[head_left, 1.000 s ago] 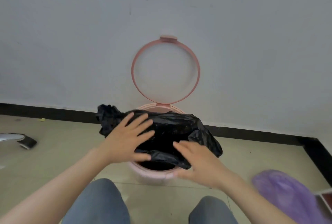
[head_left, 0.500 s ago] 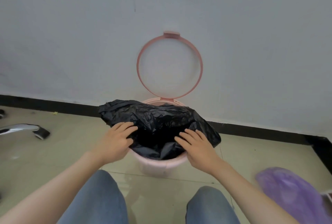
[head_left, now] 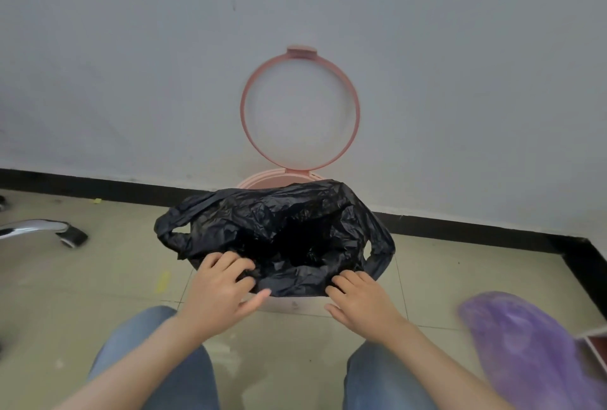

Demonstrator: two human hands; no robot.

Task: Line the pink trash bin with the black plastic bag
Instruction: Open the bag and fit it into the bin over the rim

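your left hand and right hand each pinch the near edge of the black plastic bag, which sits spread over the pink trash bin by the wall, ready to fold its mouth over the near rim while the ring stands up.

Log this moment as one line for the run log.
left hand on black bag | right hand on near edge | pink bin rim partly uncovered

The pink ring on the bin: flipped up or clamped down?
Flipped up: the pink ring stands against the wall, above the bin's rim and the black bag.
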